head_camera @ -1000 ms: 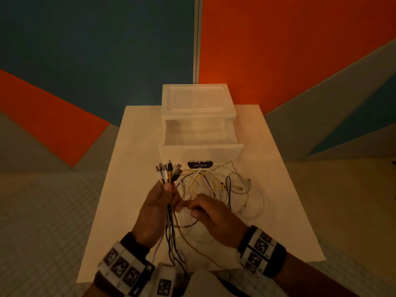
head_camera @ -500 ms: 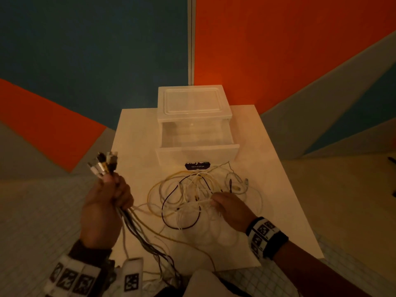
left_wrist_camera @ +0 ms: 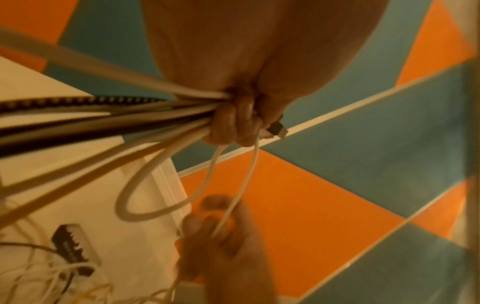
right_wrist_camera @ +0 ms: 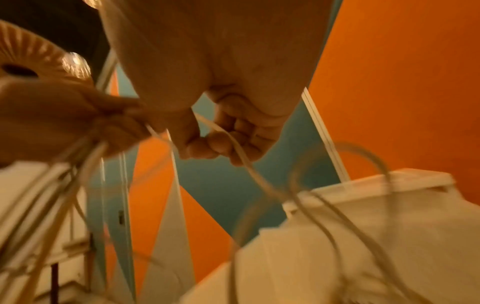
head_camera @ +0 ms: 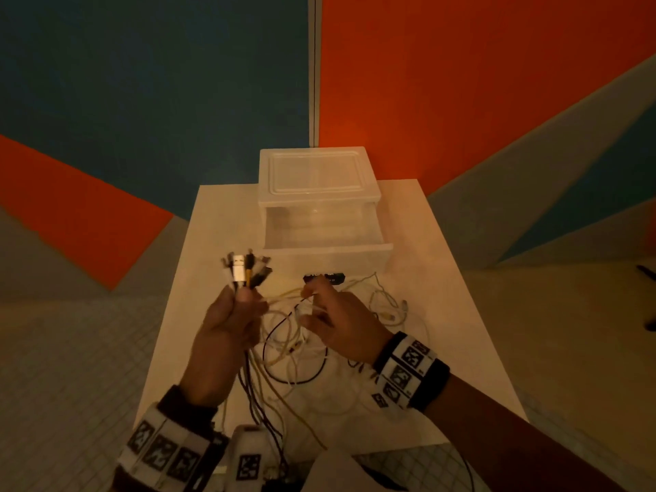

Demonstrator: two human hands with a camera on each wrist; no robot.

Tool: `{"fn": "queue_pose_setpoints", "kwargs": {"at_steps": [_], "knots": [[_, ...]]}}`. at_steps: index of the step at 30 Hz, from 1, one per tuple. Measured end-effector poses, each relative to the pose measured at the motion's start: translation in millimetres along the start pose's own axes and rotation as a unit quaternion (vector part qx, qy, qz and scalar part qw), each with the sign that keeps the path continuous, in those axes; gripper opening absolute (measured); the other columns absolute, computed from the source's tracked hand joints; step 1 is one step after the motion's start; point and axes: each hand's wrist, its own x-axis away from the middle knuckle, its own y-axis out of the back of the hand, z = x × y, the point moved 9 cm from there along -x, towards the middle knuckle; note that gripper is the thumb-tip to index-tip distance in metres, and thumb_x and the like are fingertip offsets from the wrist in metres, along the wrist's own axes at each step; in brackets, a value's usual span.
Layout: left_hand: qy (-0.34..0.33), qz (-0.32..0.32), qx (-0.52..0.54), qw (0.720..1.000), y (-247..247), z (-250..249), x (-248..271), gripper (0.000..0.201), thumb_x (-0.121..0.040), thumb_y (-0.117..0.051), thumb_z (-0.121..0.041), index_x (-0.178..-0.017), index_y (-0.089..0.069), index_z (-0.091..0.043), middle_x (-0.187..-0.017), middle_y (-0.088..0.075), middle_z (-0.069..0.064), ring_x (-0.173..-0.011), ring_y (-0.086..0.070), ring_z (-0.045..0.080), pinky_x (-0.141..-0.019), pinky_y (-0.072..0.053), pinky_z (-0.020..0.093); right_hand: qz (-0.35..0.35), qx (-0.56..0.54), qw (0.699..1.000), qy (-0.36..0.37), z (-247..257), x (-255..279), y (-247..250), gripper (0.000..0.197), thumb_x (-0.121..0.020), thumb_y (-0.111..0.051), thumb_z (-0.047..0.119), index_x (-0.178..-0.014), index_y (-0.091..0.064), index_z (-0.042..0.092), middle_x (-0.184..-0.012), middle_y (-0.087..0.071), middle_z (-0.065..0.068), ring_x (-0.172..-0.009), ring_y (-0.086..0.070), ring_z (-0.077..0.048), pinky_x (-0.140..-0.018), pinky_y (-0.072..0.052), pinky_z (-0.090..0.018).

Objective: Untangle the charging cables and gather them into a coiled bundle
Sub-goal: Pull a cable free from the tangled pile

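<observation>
My left hand [head_camera: 230,321] is raised over the table's left part and grips a bunch of cable ends, their plugs [head_camera: 245,269] fanning out above the fist. The gathered cables [left_wrist_camera: 109,115] run from that fist back toward my body. My right hand [head_camera: 333,314] is just to its right and pinches a thin white cable [right_wrist_camera: 233,148] between thumb and fingers. That cable loops up to the left fist [left_wrist_camera: 233,123]. A loose tangle of white, yellow and black cables [head_camera: 301,346] lies on the white table [head_camera: 443,296] under both hands.
A translucent plastic drawer box [head_camera: 319,207] stands at the table's far end, its drawer pulled out toward the cables. A small black label [head_camera: 324,277] is on the drawer front. The table edges drop to a tiled floor [head_camera: 71,349] on both sides.
My left hand has swung back from the far left toward the middle with the plug bunch. My right hand has lifted off the tangle with a white cable pinched in it.
</observation>
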Motion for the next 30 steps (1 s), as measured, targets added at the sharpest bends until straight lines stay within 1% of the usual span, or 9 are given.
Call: {"fn": "queue_pose_setpoints", "kwargs": {"at_steps": [4, 7, 11, 14, 16, 18, 20, 23, 30], "knots": [[-0.057, 0.004, 0.081, 0.995, 27, -35, -5, 0.026, -0.102, -0.035, -0.022, -0.087, -0.056, -0.023, -0.068, -0.042, -0.010, -0.053, -0.026, 0.004, -0.048, -0.023, 0.020, 0.064, 0.143, 0.983, -0.096, -100, 6, -31, 0.016, -0.091, -0.038, 0.031, -0.084, -0.052, 0.025, -0.082, -0.061, -0.004, -0.077, -0.057, -0.024, -0.076, -0.049, -0.044], [-0.079, -0.012, 0.071, 0.994, 41, -47, 1, 0.034, -0.105, -0.029, -0.022, -0.084, -0.055, -0.024, -0.071, -0.041, -0.008, -0.055, -0.026, 0.005, -0.049, -0.023, 0.022, 0.050, 0.179, 0.972, -0.145, -144, 8, -25, 0.017, -0.095, -0.044, 0.024, -0.096, -0.061, 0.022, -0.094, -0.064, -0.007, -0.089, -0.060, -0.028, -0.083, -0.049, -0.040], [-0.063, 0.006, 0.183, 0.981, 65, -36, -3, 0.028, -0.106, -0.027, -0.021, -0.094, -0.052, -0.017, -0.075, -0.042, -0.003, -0.055, -0.030, 0.006, -0.049, -0.026, 0.023, -0.003, 0.168, 0.972, -0.161, -173, -4, -1, 0.017, -0.097, -0.045, 0.021, -0.099, -0.062, 0.021, -0.108, -0.061, -0.001, -0.105, -0.052, -0.023, -0.092, -0.041, -0.039], [-0.031, 0.100, 0.395, 0.913, 77, -39, -9, 0.025, -0.106, -0.023, -0.012, -0.101, -0.043, 0.001, -0.085, -0.052, 0.017, -0.058, -0.038, 0.020, -0.055, -0.038, 0.035, 0.005, 0.166, 0.957, -0.239, -210, -6, 14, 0.021, -0.099, -0.039, 0.037, -0.109, -0.057, 0.037, -0.132, -0.053, 0.006, -0.128, -0.044, -0.024, -0.107, -0.032, -0.052], [-0.028, 0.060, 0.319, 0.946, 81, -35, -5, 0.017, -0.103, -0.034, -0.014, -0.098, -0.047, -0.003, -0.078, -0.051, 0.008, -0.055, -0.035, 0.013, -0.050, -0.036, 0.028, 0.036, 0.203, 0.940, -0.273, -223, -5, 16, 0.030, -0.102, -0.034, 0.038, -0.124, -0.055, 0.034, -0.142, -0.045, 0.007, -0.138, -0.034, -0.025, -0.114, -0.013, -0.061], [-0.039, -0.015, 0.123, 0.992, 76, -28, 2, 0.015, -0.100, -0.039, -0.020, -0.092, -0.051, -0.015, -0.069, -0.043, -0.005, -0.053, -0.021, 0.009, -0.046, -0.024, 0.022, 0.014, 0.196, 0.944, -0.266, -216, -10, 22, 0.030, -0.102, -0.035, 0.030, -0.122, -0.058, 0.027, -0.138, -0.049, 0.003, -0.136, -0.036, -0.025, -0.113, -0.007, -0.062], [-0.027, -0.039, 0.037, 0.998, 64, -14, 2, 0.015, -0.101, -0.039, -0.020, -0.091, -0.050, -0.017, -0.065, -0.044, -0.008, -0.052, -0.018, 0.008, -0.044, -0.022, 0.020, -0.045, 0.142, 0.970, -0.193, -184, -20, 27, 0.027, -0.101, -0.039, 0.027, -0.111, -0.063, 0.019, -0.125, -0.059, -0.002, -0.122, -0.050, -0.027, -0.108, -0.030, -0.051], [0.035, -0.072, -0.025, 0.996, 55, 19, -5, 0.015, -0.103, -0.041, -0.017, -0.091, -0.049, -0.013, -0.063, -0.051, -0.007, -0.045, -0.030, 0.003, -0.042, -0.027, 0.017, -0.068, 0.086, 0.988, -0.104, -126, -28, 26, 0.033, -0.096, -0.036, 0.037, -0.095, -0.063, 0.019, -0.092, -0.068, -0.002, -0.087, -0.063, -0.023, -0.073, -0.044, -0.032], [0.066, -0.017, -0.079, 0.995, -2, 40, -20, 0.025, -0.103, -0.040, -0.018, -0.093, -0.055, -0.001, -0.082, -0.060, 0.011, -0.058, -0.050, 0.013, -0.049, -0.035, 0.024, -0.107, 0.000, 0.994, -0.006, -29, -25, 27, 0.009, -0.099, -0.048, 0.027, -0.098, -0.052, 0.020, -0.076, -0.065, 0.003, -0.068, -0.059, -0.013, -0.064, -0.047, -0.028]]}}
